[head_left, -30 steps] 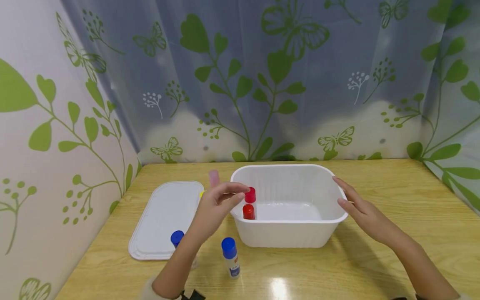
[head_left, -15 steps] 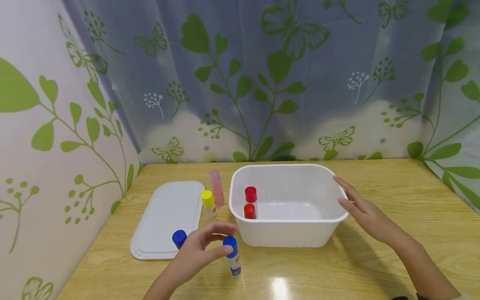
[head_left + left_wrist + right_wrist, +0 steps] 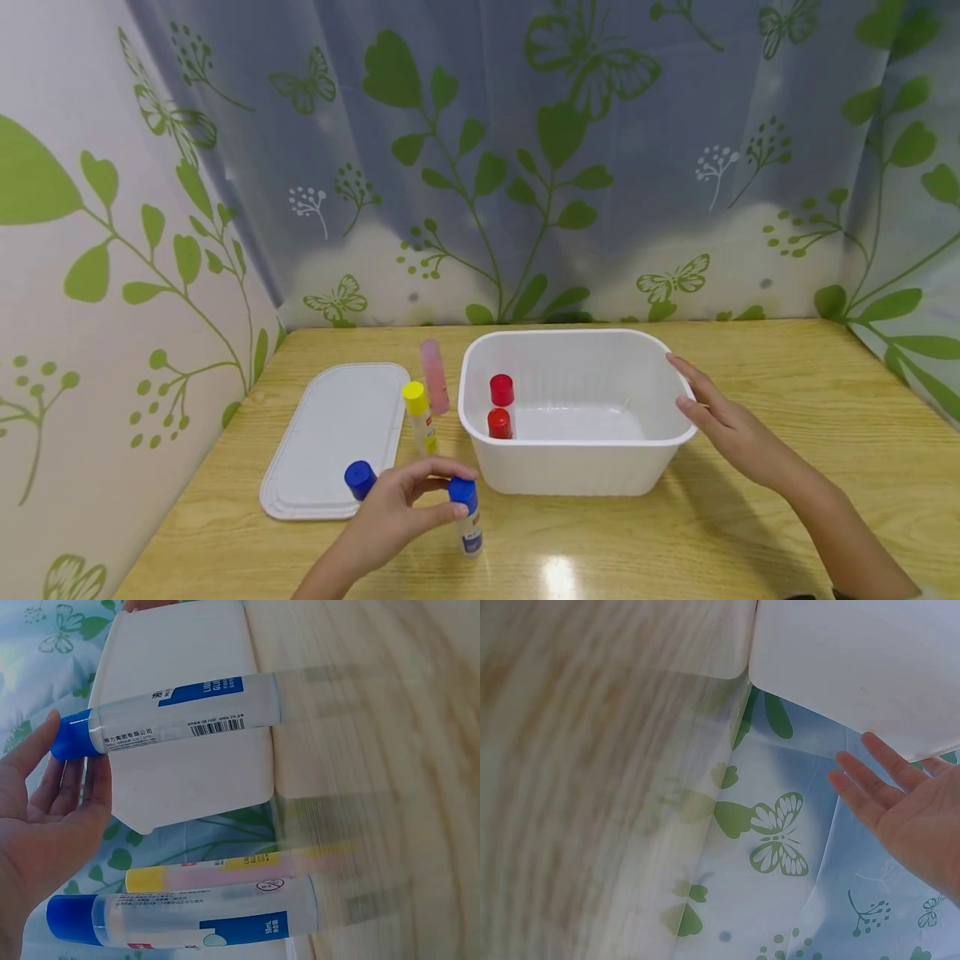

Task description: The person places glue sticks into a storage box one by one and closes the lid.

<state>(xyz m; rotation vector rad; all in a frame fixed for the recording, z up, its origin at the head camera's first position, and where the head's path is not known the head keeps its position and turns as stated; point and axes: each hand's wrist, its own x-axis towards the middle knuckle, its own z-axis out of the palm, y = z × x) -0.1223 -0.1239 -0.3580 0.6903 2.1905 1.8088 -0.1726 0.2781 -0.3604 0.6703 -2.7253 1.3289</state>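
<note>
My left hand pinches the blue cap of a liquid glue bottle between thumb and fingers. The bottle stands upright on the table, just in front of a white plastic bin. In the left wrist view the printed label and barcode of this glue bottle show. With fairly straight fingers, my right hand rests at the bin's right rim; the right wrist view shows its fingers spread by the bin wall. Inside the bin, at its left end, are two red-capped bottles, their lower parts hidden.
Left of the bin lies a flat white lid. A yellow-capped glue bottle and a pink bottle stand between lid and bin. Another blue-capped bottle is partly behind my left hand. A patterned curtain hangs behind the table.
My left hand has left the red-capped bottles in the bin, come down toward the front, and taken the near blue-capped glue bottle by its cap. The right hand has stayed at the rim.
</note>
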